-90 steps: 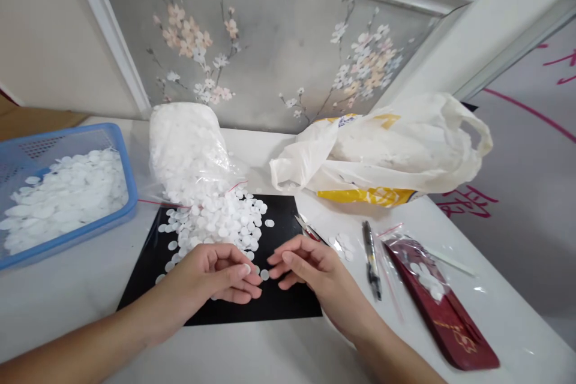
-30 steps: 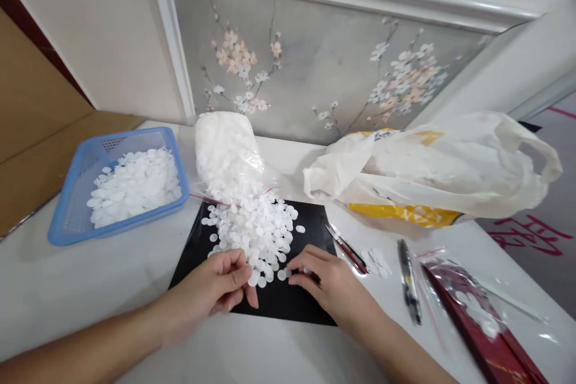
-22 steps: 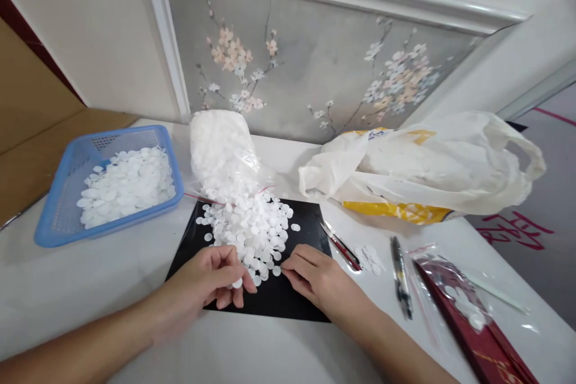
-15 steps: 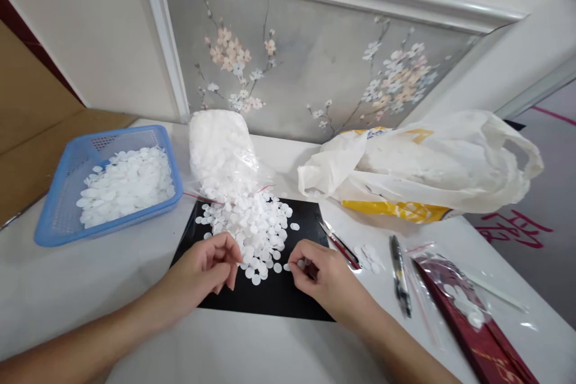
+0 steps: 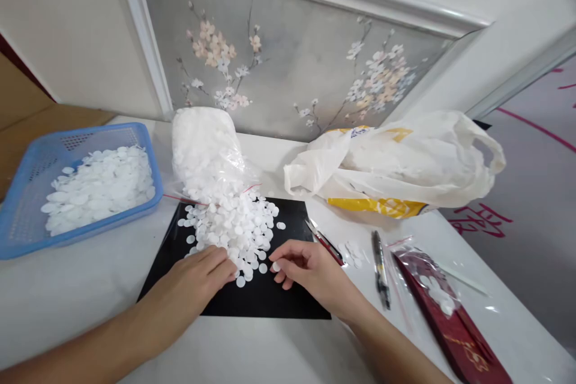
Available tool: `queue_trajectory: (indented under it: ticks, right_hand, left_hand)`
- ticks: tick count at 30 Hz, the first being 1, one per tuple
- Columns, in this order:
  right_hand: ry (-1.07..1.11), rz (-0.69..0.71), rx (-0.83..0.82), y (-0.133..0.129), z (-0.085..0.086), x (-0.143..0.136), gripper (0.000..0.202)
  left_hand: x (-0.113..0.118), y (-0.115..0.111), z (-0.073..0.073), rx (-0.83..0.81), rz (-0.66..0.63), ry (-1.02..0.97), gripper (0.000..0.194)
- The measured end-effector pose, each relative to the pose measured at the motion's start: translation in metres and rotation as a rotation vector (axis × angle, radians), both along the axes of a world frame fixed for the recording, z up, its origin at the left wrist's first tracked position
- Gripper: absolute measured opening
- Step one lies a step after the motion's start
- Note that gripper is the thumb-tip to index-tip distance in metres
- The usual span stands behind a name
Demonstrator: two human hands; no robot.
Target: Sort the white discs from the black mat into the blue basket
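Many small round white discs (image 5: 243,225) lie heaped on a black sheet (image 5: 288,303), spilling from the mouth of a clear plastic bag (image 5: 204,144). My left hand (image 5: 198,279) rests at the near left edge of the heap with its fingers curled down and pressed together; their tips are partly hidden, so what they grip is unclear. To the right of the heap, my right hand (image 5: 310,267) pinches one white disc (image 5: 276,266) between thumb and forefinger.
A blue plastic basket (image 5: 155,189) of white discs stands at left. Behind on the right lies a white and yellow carrier bag (image 5: 405,174). Small scissors (image 5: 326,243), a few loose discs, a pen (image 5: 380,270), a small clear bag and a red packet (image 5: 463,336) lie at right.
My left hand has moved down onto the heap's edge and its fingers have closed. My right hand has turned, so a disc shows in its fingertips. The view has shifted right.
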State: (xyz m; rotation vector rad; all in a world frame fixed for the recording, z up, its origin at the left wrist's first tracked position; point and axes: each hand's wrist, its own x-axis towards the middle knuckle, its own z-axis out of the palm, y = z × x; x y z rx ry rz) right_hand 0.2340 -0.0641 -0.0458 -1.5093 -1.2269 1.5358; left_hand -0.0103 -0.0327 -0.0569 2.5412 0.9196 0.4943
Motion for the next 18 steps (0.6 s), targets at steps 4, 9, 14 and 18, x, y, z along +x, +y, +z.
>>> queue_trajectory:
  ticks: [4, 9, 14, 18]
  right_hand:
    - [-0.004, 0.025, 0.039, -0.002, 0.006, -0.002, 0.021]
    - [-0.320, 0.083, 0.277, -0.004, -0.003, -0.011, 0.004]
    - [-0.510, 0.211, 0.561, -0.004, -0.014, -0.016, 0.015]
    - [-0.414, 0.114, 0.435, -0.005, -0.010, -0.019, 0.015]
  left_hand:
    - [0.006, -0.001, 0.020, -0.305, 0.146, 0.001, 0.022]
    - [0.011, 0.000, 0.038, -0.803, 0.330, -0.119, 0.027]
    - [0.010, 0.002, 0.037, -1.152, 0.356, -0.316, 0.028]
    - [0.011, 0.000, 0.041, -1.233, 0.407, -0.378, 0.028]
